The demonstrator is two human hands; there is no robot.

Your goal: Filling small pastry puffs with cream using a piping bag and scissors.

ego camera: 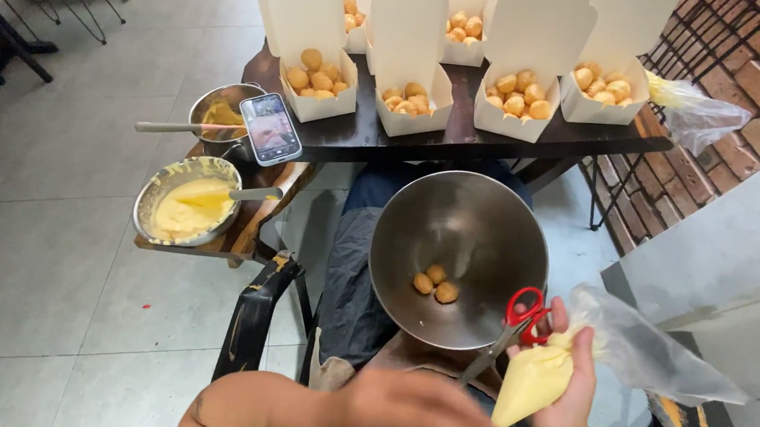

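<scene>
- The right hand rises from the bottom edge at lower right, palm turned inward, fingers curled and closed around what it grips.
- Its thumb and a finger pass through two loops near the top of the hand.
- The left hand lies low across the bottom centre, blurred; its grip cannot be read.
- The left forearm runs in bare from the lower left.

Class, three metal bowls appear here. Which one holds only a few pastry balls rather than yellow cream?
The large steel bowl on the person's lap: three balls lie inside. The two smaller bowls at left hold yellow cream.
</scene>
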